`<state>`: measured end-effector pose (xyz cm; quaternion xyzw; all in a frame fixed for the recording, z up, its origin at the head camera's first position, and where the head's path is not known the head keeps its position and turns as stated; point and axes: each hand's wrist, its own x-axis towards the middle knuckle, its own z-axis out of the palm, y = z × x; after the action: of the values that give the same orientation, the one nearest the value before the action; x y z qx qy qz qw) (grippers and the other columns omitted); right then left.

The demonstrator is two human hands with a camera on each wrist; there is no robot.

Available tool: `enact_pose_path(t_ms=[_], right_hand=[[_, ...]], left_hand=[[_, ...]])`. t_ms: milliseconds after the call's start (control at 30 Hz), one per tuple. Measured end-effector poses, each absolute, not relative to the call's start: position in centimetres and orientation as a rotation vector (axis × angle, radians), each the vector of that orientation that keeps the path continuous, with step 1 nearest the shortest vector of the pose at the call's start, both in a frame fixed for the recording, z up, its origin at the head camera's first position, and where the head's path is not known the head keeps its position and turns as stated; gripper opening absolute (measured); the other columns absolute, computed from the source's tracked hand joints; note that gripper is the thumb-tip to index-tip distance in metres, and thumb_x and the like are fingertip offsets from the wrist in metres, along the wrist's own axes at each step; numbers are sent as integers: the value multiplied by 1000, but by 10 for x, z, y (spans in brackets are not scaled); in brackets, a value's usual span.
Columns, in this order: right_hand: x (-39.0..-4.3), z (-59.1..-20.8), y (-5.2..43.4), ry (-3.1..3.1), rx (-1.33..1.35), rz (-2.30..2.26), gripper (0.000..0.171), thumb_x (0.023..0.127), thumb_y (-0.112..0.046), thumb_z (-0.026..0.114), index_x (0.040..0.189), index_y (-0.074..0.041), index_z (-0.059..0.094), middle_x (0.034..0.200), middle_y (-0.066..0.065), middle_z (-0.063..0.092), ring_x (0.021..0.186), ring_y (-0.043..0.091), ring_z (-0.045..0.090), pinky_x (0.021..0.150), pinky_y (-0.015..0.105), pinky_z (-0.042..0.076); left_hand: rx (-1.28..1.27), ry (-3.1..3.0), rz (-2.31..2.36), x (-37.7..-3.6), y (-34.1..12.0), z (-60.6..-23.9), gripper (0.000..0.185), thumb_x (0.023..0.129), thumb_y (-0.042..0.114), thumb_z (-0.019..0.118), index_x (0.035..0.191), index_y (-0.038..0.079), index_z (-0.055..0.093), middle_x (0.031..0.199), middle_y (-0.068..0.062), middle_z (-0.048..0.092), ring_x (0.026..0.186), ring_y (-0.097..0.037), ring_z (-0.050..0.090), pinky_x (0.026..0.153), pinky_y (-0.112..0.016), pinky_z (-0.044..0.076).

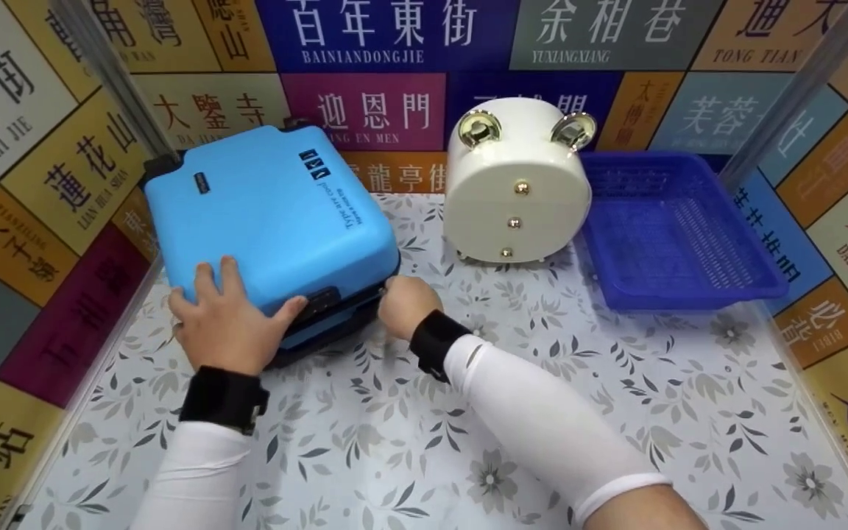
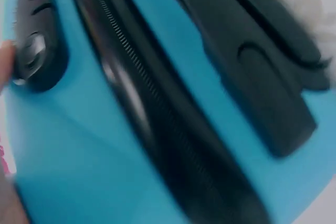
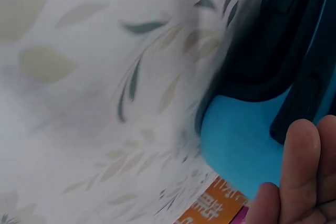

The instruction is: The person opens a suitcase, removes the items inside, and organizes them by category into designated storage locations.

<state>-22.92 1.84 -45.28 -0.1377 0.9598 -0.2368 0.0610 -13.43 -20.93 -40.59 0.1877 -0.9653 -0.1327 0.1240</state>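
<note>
A blue hard-shell suitcase (image 1: 277, 199) lies flat on the table, its front side turned toward me. My left hand (image 1: 229, 324) rests on the lid near the front edge, fingers spread, thumb beside the black lock (image 2: 39, 40). At the front right corner, my right hand (image 1: 405, 305) has its fingers curled at the zipper (image 2: 136, 66) and seems to pinch its pull, which the fingers mostly hide. The left wrist view shows the black carry handle (image 2: 257, 77) below the zipper band. In the right wrist view the fingers (image 3: 302, 166) are beside the suitcase's side.
Behind and to the right stands a cream round case (image 1: 516, 199) with gold studs and ring-shaped ears. Beside it sits a blue plastic basket (image 1: 689, 294). Walls covered with street-name signs (image 1: 365, 110) enclose the table. A floral cloth (image 1: 490, 442) covers the tabletop.
</note>
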Motion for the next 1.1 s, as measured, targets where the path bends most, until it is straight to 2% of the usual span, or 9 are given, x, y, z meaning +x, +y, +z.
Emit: enact_pose_path(t_ms=[133,233,300,367,567,733,900,1033,1100], right_hand=[[-239,-455,28,2921,-370,-751,28,104,-15,51,109,-7,77,108,14,80,100,34,76,90,47,61],[-242,-456,29,2893,-374,-779,28,105,-15,51,114,-6,76,110,15,79,102,34,75,93,46,60],[-242,-457,29,2883,-378,-795,28,105,-16,51,114,-6,76,110,14,79,102,34,75,93,46,60],[-239,-457,29,2898,-381,-794,26,106,-15,51,110,-7,76,107,13,79,101,33,75,92,45,60],[-224,-455,18,2876,-518,-764,26,108,-20,53,100,-10,75,97,10,80,93,31,76,85,46,61],[-219,-455,13,2882,-508,-745,25,108,-22,53,100,-13,75,95,7,79,88,29,75,84,44,61],[-226,-458,19,2886,-448,-783,27,109,-22,53,109,-9,76,100,11,79,92,32,76,87,47,61],[-236,-460,27,2897,-390,-803,28,109,-20,52,115,-7,75,106,14,79,96,34,75,89,48,60],[-241,-462,32,2918,-365,-809,28,110,-20,51,116,-8,75,107,14,79,97,34,75,90,48,60]], left_hand=[[475,-2814,-505,-133,-216,-394,107,84,73,77,163,10,43,163,-29,39,140,-64,36,104,-76,45],[472,-2779,-711,-137,-228,-391,107,82,73,78,164,14,42,172,-27,27,149,-65,25,115,-77,33],[492,-2767,-810,-141,-232,-394,113,81,78,75,167,17,36,178,-22,14,154,-67,17,117,-80,30],[486,-2777,-825,-144,-233,-397,117,80,83,72,170,20,30,180,-19,5,154,-69,16,115,-82,31],[495,-2763,-747,-146,-218,-404,115,82,85,68,169,19,32,179,-20,8,146,-71,31,110,-80,40],[489,-2770,-692,-145,-202,-406,115,83,85,66,169,17,31,178,-23,11,134,-74,44,102,-78,47],[541,-2802,-630,-143,-184,-403,116,86,86,61,171,17,25,178,-23,9,130,-74,45,98,-75,51],[535,-2854,-565,-138,-161,-398,119,88,84,60,171,10,18,177,-28,8,133,-77,41,97,-77,51],[483,-2899,-542,-134,-155,-391,117,91,82,59,170,6,19,175,-31,12,128,-76,47,94,-78,53]])
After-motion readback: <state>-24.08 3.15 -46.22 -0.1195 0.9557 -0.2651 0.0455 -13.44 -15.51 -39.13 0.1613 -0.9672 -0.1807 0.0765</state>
